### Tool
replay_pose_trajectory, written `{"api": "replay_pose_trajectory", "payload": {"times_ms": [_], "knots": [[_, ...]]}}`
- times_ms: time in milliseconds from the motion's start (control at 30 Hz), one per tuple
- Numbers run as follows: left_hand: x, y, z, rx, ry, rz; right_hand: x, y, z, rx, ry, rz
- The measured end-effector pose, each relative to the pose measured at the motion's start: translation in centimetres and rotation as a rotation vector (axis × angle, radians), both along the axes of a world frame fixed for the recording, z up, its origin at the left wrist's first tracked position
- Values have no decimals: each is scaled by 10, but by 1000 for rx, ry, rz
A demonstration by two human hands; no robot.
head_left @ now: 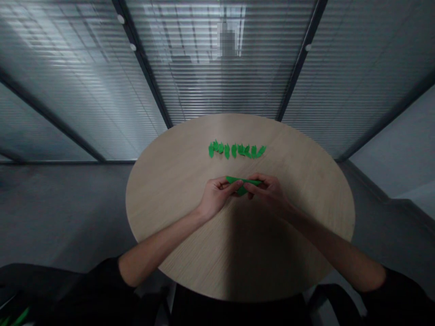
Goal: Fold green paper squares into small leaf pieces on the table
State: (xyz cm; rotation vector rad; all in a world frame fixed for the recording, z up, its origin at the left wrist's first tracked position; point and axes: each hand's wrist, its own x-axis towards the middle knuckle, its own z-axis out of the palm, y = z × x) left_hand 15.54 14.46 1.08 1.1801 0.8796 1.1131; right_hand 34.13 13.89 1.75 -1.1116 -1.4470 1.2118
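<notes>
Between both hands, a piece of green paper [242, 190] is held above the middle of the round table. My left hand [219, 192] pinches its left side, thumb on the near face. On the right side, my right hand [268, 190] grips it the same way, and the two thumbs almost meet at the centre. The paper looks folded, with a straight top edge and a part pointing down. Beyond the hands lies a row of several small green folded paper pieces [234, 151], apart from both hands.
The round wooden table [163, 181] has a dark shadow across its near part. Behind it stands a glass wall with blinds [217, 90] and dark frames. A dark chair part [336, 299] shows at the lower right. Some green pieces [21, 317] show at the bottom left corner.
</notes>
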Motion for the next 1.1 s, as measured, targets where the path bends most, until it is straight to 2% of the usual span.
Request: {"api": "replay_pose_trajectory", "payload": {"times_ms": [233,633,1100], "knots": [[0,-1,2,-2,5,-33,0,1,-1,-33,27,30],[1,-3,0,24,25,-16,1,2,-2,-67,93,84],[0,-3,2,11,13,9,2,2,-2,-59,74,84]]}}
